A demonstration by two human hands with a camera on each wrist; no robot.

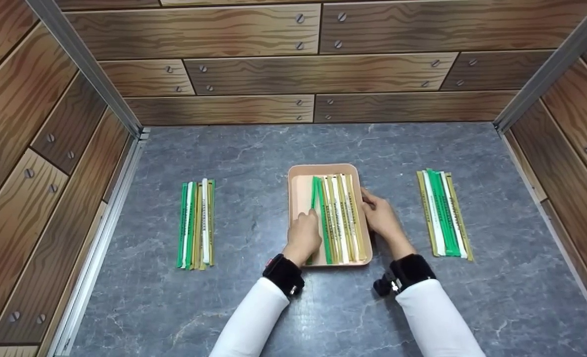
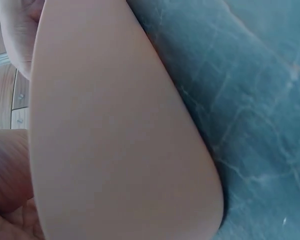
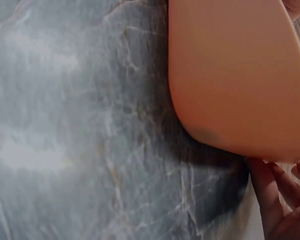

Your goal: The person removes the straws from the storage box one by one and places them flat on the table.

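Note:
A shallow peach tray (image 1: 299,183) lies on the table with several long, thin wrapped straws in it. Green, white and gold straws (image 1: 342,218) stand side by side in its right part. Over the tray's left part, my left hand (image 1: 304,234) pinches a green wrapped straw (image 1: 314,191), covering its middle. Outside the tray's right wall is my right hand (image 1: 381,215), its fingertips against the wall. In the right wrist view those fingers (image 3: 267,195) touch the tray's outer side (image 3: 235,85). The left wrist view is mostly filled by the tray's outer wall (image 2: 115,125).
To the left lies a bundle of green, white and gold wrapped straws (image 1: 196,223). A similar bundle (image 1: 444,213) lies to the right, slightly slanted. Wood-patterned walls (image 1: 253,74) enclose the grey marbled table (image 1: 253,148) at the back and both sides.

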